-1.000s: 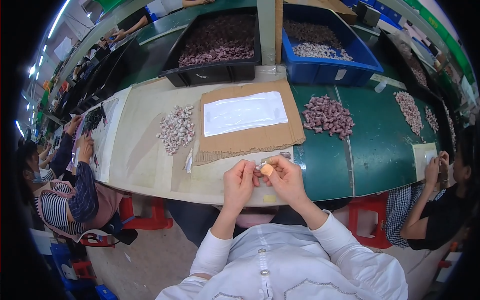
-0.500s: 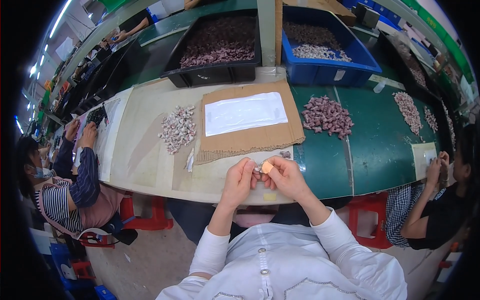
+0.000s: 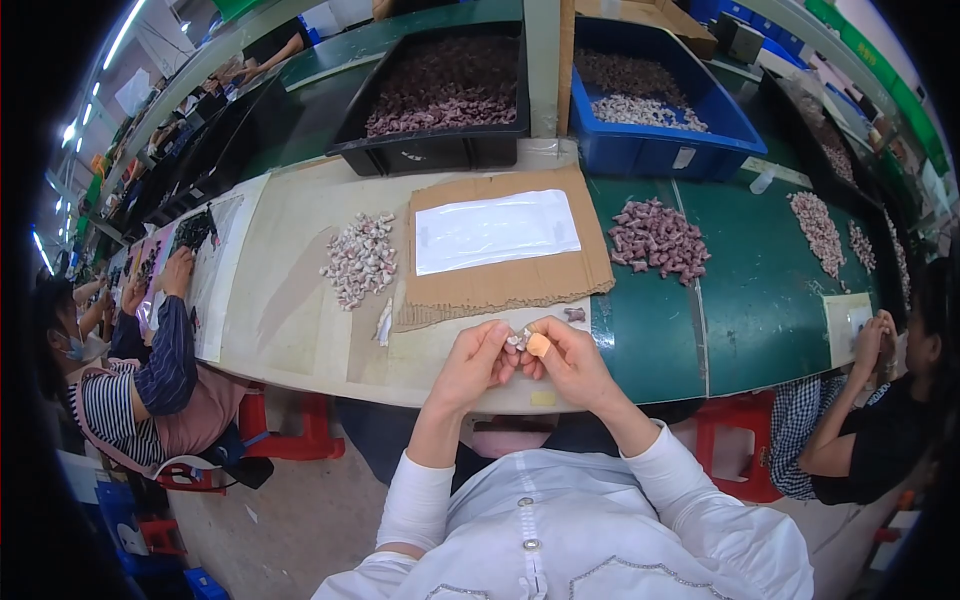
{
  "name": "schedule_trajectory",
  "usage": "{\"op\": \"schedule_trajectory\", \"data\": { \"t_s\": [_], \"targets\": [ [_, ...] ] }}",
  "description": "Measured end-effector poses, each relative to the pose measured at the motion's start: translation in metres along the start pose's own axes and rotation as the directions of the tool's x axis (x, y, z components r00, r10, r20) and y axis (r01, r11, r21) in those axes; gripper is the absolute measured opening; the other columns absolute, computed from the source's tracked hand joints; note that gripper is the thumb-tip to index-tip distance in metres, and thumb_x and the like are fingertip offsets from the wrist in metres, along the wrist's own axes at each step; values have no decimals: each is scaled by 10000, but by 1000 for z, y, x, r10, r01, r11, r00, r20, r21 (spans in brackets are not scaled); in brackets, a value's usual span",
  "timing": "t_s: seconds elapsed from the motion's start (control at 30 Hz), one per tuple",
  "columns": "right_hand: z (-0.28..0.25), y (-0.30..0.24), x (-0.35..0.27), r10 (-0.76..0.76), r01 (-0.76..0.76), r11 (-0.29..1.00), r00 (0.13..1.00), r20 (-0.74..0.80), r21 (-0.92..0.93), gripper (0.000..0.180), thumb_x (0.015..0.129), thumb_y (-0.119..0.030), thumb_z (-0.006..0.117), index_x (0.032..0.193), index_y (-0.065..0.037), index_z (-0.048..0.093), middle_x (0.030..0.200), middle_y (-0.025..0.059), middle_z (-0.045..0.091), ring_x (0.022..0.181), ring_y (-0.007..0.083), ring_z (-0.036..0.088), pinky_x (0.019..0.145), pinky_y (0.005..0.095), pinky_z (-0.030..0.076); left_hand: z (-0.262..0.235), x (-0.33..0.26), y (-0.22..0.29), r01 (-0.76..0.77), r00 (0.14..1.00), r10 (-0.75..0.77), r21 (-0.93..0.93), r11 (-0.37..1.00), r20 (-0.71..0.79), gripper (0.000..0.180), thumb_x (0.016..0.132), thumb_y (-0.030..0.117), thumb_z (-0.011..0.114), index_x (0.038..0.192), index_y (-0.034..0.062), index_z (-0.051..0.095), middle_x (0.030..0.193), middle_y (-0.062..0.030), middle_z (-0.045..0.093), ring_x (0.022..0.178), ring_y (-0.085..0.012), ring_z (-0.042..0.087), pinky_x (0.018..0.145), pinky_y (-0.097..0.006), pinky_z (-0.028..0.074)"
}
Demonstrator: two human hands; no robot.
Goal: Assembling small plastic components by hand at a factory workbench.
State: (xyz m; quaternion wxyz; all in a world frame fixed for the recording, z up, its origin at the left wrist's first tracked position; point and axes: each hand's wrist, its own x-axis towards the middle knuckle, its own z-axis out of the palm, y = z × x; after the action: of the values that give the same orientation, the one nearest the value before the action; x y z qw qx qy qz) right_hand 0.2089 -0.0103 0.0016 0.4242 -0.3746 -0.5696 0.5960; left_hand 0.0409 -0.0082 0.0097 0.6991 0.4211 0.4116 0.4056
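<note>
Both of my hands meet over the front edge of the table, fingers closed in a pinch. Between the fingertips of my left hand (image 3: 474, 360) sits a small whitish figure (image 3: 517, 340), partly hidden by the fingers. My right hand (image 3: 574, 368) pinches at the same small figure from the other side. A pale orange wrap (image 3: 538, 345) covers the tip of the right thumb. Just beyond the hands lies a single brownish-purple figure (image 3: 575, 314). A flat cardboard sheet (image 3: 470, 297) with a white sheet (image 3: 497, 232) on top lies farther back.
Left of the cardboard is a pile of whitish figures (image 3: 360, 260); a purple-brown pile (image 3: 658, 240) lies to its right. Behind stand a black bin (image 3: 430, 155) and a blue bin (image 3: 665, 155), holding more pieces. Co-workers sit on both sides, near red stools (image 3: 310, 430).
My fingers have shifted slightly around the small whitish figure, and the orange-wrapped thumb has turned a little. The view has moved slightly. At the left, a co-worker's hand has moved.
</note>
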Motion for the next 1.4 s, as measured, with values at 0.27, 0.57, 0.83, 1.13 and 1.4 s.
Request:
{"op": "schedule_trajectory", "data": {
  "t_s": [0.27,0.57,0.83,1.13,1.4],
  "targets": [
    [0,2,0,-27,27,997,1000,1,66,139,950,-70,419,961,15,529,762,38,597,649,72,557,581,207,459,-1,0,3,49,998,-42,-183,982,41,321,987,283,389,826,37,519,705,-38,516,483,-58,382,404,-168,244],
    [0,2,1,-72,64,979,997,36,193,202,962,-109,414,1085,21,508,870,54,588,762,96,561,664,223,457,-6,-2,-1,-30,997,47,-271,962,58,293,991,286,379,899,44,515,750,-9,506,562,-55,437,454,-167,289],
    [-2,6,2,-58,49,965,998,26,258,234,958,-109,419,1126,31,506,898,64,587,783,110,567,676,231,460,-6,-4,-2,-53,994,77,-260,964,81,277,985,284,397,931,40,515,762,-6,484,602,-62,441,498,-173,312],
    [-1,1,1,14,-27,939,999,40,343,267,922,-54,464,1173,31,498,910,76,586,809,122,576,699,241,471,-4,-7,-3,-80,992,102,-246,966,76,229,975,259,430,968,48,517,798,-9,508,633,-60,431,550,-173,321],
    [1,-2,0,31,-47,935,998,49,351,304,906,-54,511,1197,24,475,928,79,590,809,126,583,700,239,475,-3,-7,-7,-114,991,127,-218,969,45,190,972,194,436,1000,32,530,856,-34,555,652,-60,452,573,-185,358]
  ]
}}
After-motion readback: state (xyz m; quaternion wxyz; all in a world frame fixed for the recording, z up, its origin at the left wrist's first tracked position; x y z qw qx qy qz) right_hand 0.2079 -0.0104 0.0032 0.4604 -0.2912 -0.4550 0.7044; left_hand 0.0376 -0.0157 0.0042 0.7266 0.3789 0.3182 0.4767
